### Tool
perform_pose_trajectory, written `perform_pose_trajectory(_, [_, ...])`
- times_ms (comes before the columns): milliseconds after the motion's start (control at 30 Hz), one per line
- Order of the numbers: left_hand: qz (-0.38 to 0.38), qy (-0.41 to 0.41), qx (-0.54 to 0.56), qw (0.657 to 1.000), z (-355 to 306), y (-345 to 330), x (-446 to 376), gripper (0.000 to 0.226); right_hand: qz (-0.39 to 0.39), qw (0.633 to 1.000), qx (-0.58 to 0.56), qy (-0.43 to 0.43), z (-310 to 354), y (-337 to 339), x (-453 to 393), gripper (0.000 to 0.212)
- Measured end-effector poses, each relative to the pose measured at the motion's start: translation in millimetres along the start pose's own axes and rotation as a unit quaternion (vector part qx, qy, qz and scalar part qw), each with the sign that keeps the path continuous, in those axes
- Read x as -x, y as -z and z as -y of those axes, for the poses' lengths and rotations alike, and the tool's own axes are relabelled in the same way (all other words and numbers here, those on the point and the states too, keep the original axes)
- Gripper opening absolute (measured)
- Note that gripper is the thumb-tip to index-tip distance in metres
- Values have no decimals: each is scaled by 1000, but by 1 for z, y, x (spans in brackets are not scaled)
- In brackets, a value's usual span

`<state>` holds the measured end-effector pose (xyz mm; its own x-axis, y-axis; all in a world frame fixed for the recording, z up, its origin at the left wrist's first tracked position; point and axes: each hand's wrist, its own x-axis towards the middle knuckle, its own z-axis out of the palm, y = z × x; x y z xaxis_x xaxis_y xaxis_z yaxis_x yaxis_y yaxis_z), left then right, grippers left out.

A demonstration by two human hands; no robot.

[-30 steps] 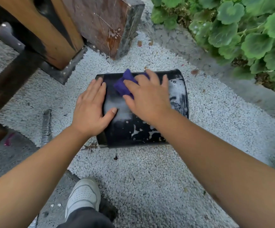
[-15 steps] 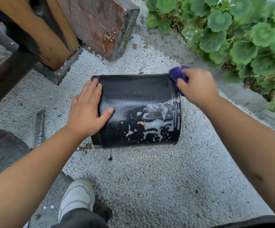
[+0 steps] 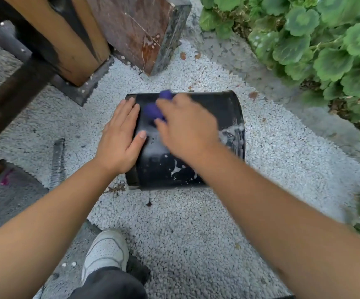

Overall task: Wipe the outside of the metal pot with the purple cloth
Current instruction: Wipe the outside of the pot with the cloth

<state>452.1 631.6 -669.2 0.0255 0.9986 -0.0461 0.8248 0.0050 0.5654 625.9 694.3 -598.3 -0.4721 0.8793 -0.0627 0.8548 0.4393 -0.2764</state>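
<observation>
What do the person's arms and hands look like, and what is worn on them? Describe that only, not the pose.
Both forearms are bare up to the frame edge: no sleeves show. The left hand wears no glove, ring or watch, and its thumbnail is short and unpainted. The right hand is blurred by motion, but no glove, ring or wristband shows on it either. No marks or tattoos are plain on either arm.

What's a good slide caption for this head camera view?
Left hand steadies a black metal pot lying on its side on white gravel while the right hand rubs it with a purple cloth.
</observation>
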Motion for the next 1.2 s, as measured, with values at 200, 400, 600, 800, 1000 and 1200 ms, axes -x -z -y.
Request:
perform_pose_trajectory(200, [-13, 2, 39, 999, 4, -1, -1, 64, -29, 998, 52, 0, 7, -33, 23, 38])
perform_pose_trajectory(400, [1, 31, -11, 999, -2, 2, -3, 68, -85, 984, 24, -157, -77, -4, 26, 34])
perform_pose_trajectory(600, [5, 37, -21, 999, -8, 5, -3, 65, -128, 962, -75, -231, -122, 8, 29, 29])
perform_pose_trajectory(800, [-78, 21, -39, 996, -10, 5, 6, 55, -207, 934, -164, -240, -100, 13, 27, 29])
perform_pose_trajectory(1000, [-65, 56, 26, 996, -15, -20, 36, 62, -80, 992, -35, -90, -25, -22, 27, 41])
perform_pose_trajectory(1200, [-67, 46, 30, 996, -13, -24, 31, 82, -49, 998, -30, 39, 23, -46, 38, 40])
